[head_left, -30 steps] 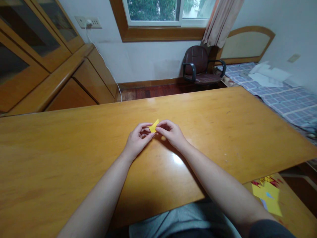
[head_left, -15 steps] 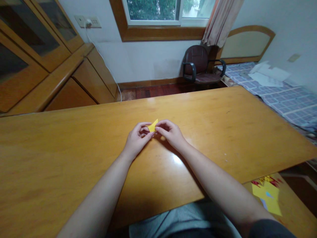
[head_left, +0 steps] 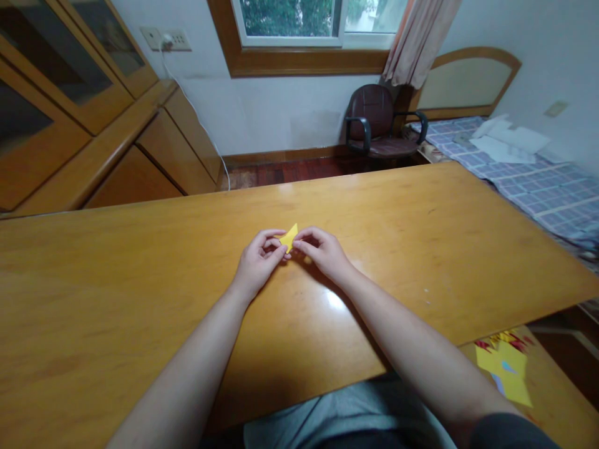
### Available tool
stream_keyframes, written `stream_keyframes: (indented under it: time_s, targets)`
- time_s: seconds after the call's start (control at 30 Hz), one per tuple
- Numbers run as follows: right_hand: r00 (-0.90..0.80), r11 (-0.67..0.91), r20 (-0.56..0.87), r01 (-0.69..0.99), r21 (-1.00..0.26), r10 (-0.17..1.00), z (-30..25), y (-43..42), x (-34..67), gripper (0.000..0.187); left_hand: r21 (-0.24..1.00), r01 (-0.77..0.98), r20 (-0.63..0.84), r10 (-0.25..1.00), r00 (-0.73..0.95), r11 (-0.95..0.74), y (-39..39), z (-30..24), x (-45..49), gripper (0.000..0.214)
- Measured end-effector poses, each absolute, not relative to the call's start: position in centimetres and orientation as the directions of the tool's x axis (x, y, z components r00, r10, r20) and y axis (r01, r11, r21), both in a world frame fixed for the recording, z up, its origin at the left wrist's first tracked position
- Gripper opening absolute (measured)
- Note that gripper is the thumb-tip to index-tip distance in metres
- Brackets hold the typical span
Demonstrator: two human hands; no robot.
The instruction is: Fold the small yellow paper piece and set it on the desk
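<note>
And here, above the glossy yellow-brown wooden surface (head_left: 140, 299), left hand (head_left: 256, 260) and right hand (head_left: 326, 254) both pinch a small pointed yellow paper piece (head_left: 289, 237), likely feather-light, crisp but easily creased, best held by its edges between thumb and fingertip.

The bare left forearm (head_left: 194, 365) and right forearm (head_left: 407, 330) slant forward and inward, the left hand (head_left: 255, 262), fingers (head_left: 271, 232) bent and thumb (head_left: 277, 255) extended, just beside the right hand (head_left: 326, 252), its thumb (head_left: 305, 247) and forefinger (head_left: 309, 231) pinched.
</note>
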State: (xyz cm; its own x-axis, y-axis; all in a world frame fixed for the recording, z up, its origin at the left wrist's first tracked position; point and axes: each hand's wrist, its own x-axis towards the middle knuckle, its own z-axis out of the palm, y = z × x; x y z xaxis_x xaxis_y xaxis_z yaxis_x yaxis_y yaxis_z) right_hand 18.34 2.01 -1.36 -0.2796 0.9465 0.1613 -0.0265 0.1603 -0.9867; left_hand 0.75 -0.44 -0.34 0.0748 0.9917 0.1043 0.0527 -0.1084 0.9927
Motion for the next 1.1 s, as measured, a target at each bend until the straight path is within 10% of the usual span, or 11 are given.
stream_keyframes:
  time_s: [1.1]
  targets:
    - [-0.236, 0.187, 0.178, 0.017, -0.982, 0.955, -1.09, 1.92, 18.22, 0.013, 0.991, 0.093, 0.080, 0.990, 0.114, -0.091, -0.23, -0.47, 0.70, 0.042]
